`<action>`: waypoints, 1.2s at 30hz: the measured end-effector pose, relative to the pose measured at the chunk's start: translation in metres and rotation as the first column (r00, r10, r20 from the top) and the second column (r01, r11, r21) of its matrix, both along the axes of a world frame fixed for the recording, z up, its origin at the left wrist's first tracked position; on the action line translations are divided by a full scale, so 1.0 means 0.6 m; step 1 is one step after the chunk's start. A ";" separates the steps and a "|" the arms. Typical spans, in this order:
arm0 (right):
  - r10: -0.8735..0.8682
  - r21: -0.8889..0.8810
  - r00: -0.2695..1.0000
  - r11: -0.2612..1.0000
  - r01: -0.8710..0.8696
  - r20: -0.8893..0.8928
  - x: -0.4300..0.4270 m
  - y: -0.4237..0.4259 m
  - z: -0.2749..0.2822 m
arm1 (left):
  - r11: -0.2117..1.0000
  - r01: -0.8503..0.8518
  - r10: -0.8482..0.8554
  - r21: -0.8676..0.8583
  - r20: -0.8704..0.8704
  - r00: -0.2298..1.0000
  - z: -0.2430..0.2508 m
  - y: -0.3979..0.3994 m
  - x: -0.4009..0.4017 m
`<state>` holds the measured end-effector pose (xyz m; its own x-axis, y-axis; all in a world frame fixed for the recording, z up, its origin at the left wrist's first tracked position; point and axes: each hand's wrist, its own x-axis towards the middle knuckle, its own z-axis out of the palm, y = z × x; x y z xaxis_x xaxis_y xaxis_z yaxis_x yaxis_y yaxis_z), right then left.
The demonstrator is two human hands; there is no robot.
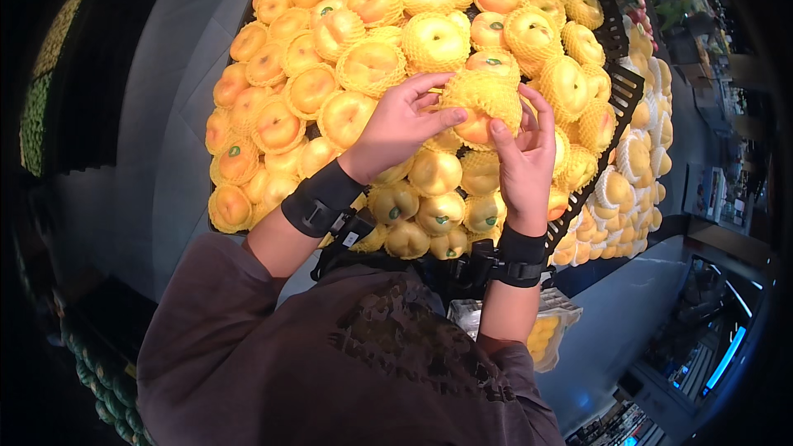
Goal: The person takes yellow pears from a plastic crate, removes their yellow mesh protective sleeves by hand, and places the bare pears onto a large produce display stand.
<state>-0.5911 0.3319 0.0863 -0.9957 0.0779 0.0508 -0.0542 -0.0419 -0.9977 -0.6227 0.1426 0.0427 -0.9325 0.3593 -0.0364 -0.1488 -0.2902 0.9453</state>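
Note:
Between my two hands is a yellow peach in a yellow foam net sleeve. The net covers its upper part, and bare orange-yellow skin shows below. My left hand has its thumb and fingers at the net's left side. On the right, my right hand grips the fruit, its thumb on the lower front and its fingers around the side. Beneath and around both hands lies a heap of yellow peaches, most in yellow foam nets and some bearing green stickers.
Black slatted plastic crate walls edge the heap on the right. Beyond them is a pile of paler fruit in white foam nets. A clear-wrapped box of yellow fruit sits low by my right forearm. Watermelons lie at the lower left.

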 end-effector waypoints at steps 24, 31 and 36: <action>-0.150 -0.252 0.985 0.953 0.165 0.080 0.029 0.008 0.017 | 0.993 -0.065 0.069 0.102 -0.033 0.997 0.021 0.040 0.014; -0.231 0.014 0.973 0.973 0.231 -0.027 -0.018 0.000 0.027 | 0.996 -0.083 0.083 0.035 0.015 0.996 0.017 0.051 -0.032; -0.173 0.098 0.985 0.980 0.171 0.004 -0.107 0.007 0.036 | 0.988 -0.150 0.150 -0.034 -0.008 0.989 0.013 0.065 -0.123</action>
